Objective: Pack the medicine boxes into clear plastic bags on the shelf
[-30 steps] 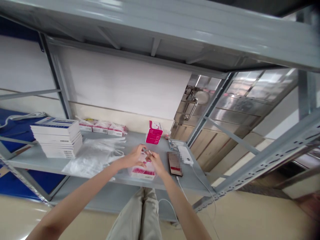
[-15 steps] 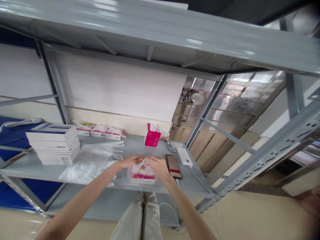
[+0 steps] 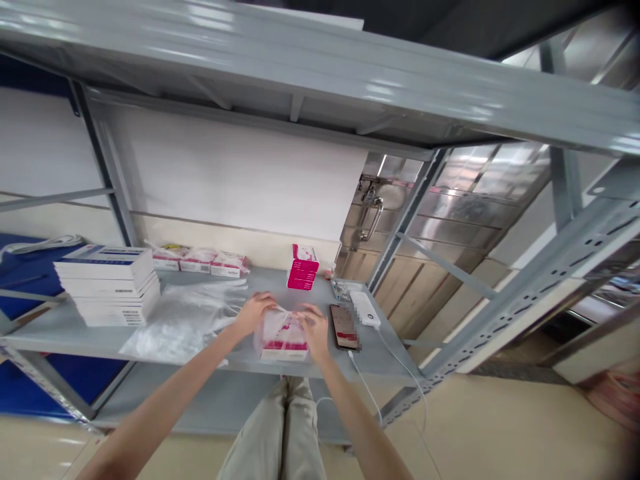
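Bag (image 3: 259, 339), in head view, around box (image 3: 284, 346) near front of shelf (image 3: 267, 279), pinched at top by nearly closed fingers of left hand (image 3: 254, 313) and right hand (image 3: 315, 328); best drawn evenly and gently to avoid tearing

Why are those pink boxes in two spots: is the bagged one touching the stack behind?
Apart. The head view shows bare shelf between the bagged box and the pink stack.
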The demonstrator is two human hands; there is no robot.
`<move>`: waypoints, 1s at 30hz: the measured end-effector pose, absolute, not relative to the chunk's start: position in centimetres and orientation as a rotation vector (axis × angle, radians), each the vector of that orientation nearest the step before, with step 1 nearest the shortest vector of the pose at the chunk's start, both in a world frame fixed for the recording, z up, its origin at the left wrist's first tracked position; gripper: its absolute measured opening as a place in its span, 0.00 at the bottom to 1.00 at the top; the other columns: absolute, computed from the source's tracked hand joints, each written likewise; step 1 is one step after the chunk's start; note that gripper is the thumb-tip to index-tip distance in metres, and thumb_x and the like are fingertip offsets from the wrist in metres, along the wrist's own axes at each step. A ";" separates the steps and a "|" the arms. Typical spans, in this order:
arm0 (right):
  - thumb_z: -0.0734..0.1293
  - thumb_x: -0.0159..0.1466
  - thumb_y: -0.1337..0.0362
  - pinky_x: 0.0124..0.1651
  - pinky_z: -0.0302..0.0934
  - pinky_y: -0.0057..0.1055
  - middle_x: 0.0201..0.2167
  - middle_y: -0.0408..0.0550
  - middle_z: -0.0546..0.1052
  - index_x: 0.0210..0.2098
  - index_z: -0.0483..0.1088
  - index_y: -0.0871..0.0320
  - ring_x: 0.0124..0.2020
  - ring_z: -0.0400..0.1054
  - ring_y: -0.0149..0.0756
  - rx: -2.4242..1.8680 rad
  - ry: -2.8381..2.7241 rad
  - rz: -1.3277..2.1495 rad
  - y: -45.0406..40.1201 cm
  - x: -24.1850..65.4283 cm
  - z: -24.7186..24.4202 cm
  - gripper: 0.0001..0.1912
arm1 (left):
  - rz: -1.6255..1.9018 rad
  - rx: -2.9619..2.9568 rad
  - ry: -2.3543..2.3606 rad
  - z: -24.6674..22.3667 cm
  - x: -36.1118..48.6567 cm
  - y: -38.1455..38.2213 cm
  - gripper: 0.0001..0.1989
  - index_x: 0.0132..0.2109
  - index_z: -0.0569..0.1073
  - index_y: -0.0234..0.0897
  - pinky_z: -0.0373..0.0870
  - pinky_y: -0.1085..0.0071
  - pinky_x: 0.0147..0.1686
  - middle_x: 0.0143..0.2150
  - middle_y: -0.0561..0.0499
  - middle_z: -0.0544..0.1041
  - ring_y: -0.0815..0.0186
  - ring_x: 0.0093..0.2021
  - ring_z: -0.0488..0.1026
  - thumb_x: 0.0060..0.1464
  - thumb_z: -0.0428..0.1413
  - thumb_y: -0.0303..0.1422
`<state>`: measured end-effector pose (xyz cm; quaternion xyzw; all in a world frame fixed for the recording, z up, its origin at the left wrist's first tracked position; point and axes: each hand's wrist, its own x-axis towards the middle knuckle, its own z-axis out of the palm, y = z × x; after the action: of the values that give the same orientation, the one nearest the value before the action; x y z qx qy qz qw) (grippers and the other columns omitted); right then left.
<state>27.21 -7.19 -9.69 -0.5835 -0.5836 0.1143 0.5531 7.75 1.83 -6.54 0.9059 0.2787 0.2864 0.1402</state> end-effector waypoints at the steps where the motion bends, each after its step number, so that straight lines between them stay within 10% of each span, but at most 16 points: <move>1: 0.65 0.60 0.52 0.43 0.65 0.33 0.41 0.49 0.79 0.28 0.79 0.54 0.42 0.72 0.39 -1.346 -1.290 0.362 -7.3 27.7 -10.6 0.15 | 0.784 2.761 0.858 -6.8 6.7 1.9 0.14 0.39 0.76 0.35 0.64 0.63 0.50 0.43 0.45 0.77 0.61 0.44 0.72 0.56 0.46 0.20; 12: 0.66 0.54 0.44 0.50 0.61 0.42 0.36 0.51 0.78 0.23 0.76 0.55 0.42 0.70 0.45 -1.546 -1.168 0.384 -9.6 31.0 -15.5 0.20 | 0.613 2.744 0.977 -11.0 -0.7 1.2 0.11 0.41 0.75 0.39 0.63 0.61 0.53 0.47 0.47 0.75 0.60 0.51 0.69 0.59 0.47 0.28; 16: 0.66 0.55 0.47 0.59 0.53 0.44 0.54 0.53 0.71 0.48 0.73 0.53 0.56 0.62 0.48 -1.605 -1.483 0.295 -9.7 30.6 -13.0 0.26 | 0.807 2.552 0.969 -9.1 1.0 0.2 0.19 0.56 0.66 0.39 0.64 0.61 0.55 0.54 0.45 0.71 0.60 0.56 0.67 0.61 0.48 0.41; 20: 0.72 0.50 0.51 0.67 0.37 0.50 0.67 0.52 0.54 0.67 0.49 0.52 0.68 0.42 0.48 -1.711 -1.994 0.299 -9.2 28.6 -11.1 0.50 | 0.652 2.761 0.915 -9.7 4.4 -2.3 0.37 0.65 0.54 0.34 0.57 0.54 0.60 0.65 0.37 0.60 0.51 0.65 0.57 0.55 0.52 0.50; 30: 0.70 0.55 0.62 0.67 0.38 0.47 0.70 0.54 0.43 0.69 0.41 0.54 0.70 0.36 0.43 -1.949 -2.259 0.413 -1.9 25.9 -11.5 0.49 | 0.495 3.097 1.105 -15.5 9.1 1.8 0.33 0.69 0.51 0.38 0.46 0.51 0.66 0.68 0.43 0.56 0.57 0.69 0.46 0.57 0.47 0.26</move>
<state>25.87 -1.86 -11.48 -0.6456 -0.7484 0.1370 0.0650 9.09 1.81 -15.55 0.9274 0.3310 0.1483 -0.0916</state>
